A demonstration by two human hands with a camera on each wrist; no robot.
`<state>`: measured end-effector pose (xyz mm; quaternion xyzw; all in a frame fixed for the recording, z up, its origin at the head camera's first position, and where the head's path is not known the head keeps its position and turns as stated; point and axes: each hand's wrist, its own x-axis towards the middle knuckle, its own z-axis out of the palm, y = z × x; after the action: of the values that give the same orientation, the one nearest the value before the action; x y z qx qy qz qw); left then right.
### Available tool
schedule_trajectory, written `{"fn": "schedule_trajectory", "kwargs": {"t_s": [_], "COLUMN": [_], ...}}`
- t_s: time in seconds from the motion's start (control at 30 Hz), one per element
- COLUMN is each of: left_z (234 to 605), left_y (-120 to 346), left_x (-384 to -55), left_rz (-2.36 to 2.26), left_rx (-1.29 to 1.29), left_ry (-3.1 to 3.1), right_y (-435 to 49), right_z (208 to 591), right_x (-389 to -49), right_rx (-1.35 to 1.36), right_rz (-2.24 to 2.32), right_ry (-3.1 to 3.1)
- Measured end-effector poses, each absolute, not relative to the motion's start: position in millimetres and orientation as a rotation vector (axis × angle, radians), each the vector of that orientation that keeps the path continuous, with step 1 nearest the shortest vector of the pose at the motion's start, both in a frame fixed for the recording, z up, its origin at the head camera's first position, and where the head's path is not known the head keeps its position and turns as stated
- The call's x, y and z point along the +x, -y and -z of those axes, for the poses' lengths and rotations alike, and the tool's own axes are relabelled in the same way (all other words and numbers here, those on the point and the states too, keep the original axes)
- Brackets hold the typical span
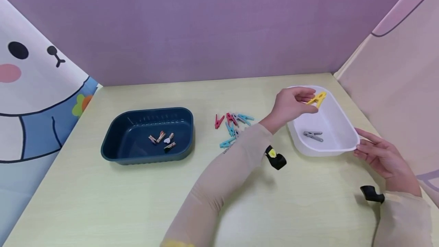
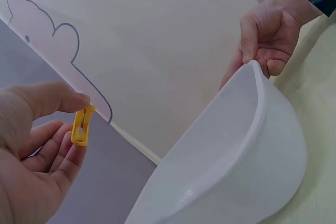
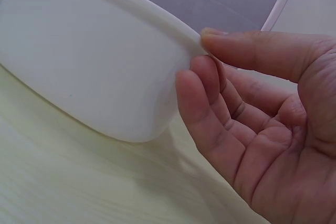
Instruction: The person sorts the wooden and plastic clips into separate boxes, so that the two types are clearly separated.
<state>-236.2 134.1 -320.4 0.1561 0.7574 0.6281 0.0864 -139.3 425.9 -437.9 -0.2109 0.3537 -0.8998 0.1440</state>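
Between thumb and fingers, my left hand [image 1: 291, 104] pinches a yellow plastic clothespin [image 1: 317, 99] over the white basin [image 1: 337, 125]. The left wrist view shows that clothespin [image 2: 82, 125] held by one end, in the air beside the basin [image 2: 278, 156]. My right hand [image 1: 384, 157] grips the basin's near right corner; in the right wrist view the thumb lies on the rim [image 3: 157, 6] with fingertips against the wall below. A grey clothespin [image 1: 313, 136] lies on the basin floor.
A dark blue basin [image 1: 118, 153] stands on the left with several small wooden clips [image 1: 161, 136] inside. Between the basins lies a loose group of red, blue and grey clothespins [image 1: 231, 123], partly hidden by my left sleeve [image 1: 233, 170]. A purple wall [image 1: 219, 29] rises behind the table.
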Motion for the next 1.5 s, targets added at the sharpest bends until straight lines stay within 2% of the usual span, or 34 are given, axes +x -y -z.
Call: {"fn": "schedule_trajectory", "kwargs": {"t_s": [0.4,0.77,1.03,1.33,1.5], "left_z": [336,364,371,374,375], "left_y": [-165,-187,-195,-201,-200], "left_x": [-236,-241,-244,-247,-248], "left_rz": [-2.068,-1.888,-1.552,-0.897,-0.834], "left_rx": [0.247,0.175,0.353,0.639,0.729], "left_ry": [-2.052,-2.255,-2.480,-2.737,-2.755], "right_y": [-428,-425,-425,-426,-427], "right_z": [439,438,438,439,439], "right_x": [-139,-138,-139,-139,-139], "right_rx": [-0.609,-0.604,-0.600,-0.603,-0.606], "right_rz": [2.584,2.597,2.598,2.594,2.592], "right_ry": [-1.015,-1.036,-1.035,-1.033,-1.025]}}
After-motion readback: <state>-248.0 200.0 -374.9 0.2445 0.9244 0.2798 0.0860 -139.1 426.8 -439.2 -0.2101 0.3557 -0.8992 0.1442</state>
